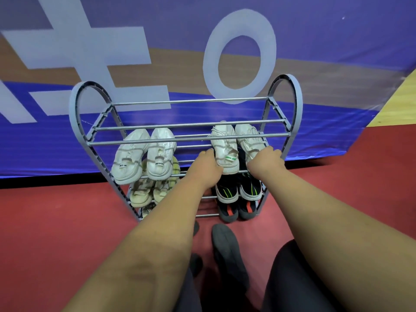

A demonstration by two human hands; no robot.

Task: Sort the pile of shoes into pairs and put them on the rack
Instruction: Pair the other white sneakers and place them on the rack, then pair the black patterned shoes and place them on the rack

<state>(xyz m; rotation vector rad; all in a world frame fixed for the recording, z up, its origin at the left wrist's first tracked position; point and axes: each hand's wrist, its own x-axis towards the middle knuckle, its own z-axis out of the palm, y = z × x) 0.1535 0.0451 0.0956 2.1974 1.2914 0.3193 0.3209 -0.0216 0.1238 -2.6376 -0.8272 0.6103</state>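
A grey shoe rack [74,113] with metal bars stands on the red floor against a banner. On its second tier, at the right, lies a pair of white lace-up sneakers. My left hand [206,167] grips the heel side of the left one [225,152], which has a green tag. My right hand [266,159] curls over the heel of the right one [246,138]. A chunky white pair [146,154] lies on the same tier at the left. Below are a cream pair [148,190], a black pair with green stripes [238,191] and a dark pair with red marks [236,212].
A blue and brown banner [225,23] with white shapes hangs right behind the rack. My foot in a dark sock [227,251] and my dark-clad legs are on the red floor [56,221] just in front of the rack. The rack's top tier [191,126] holds no shoes.
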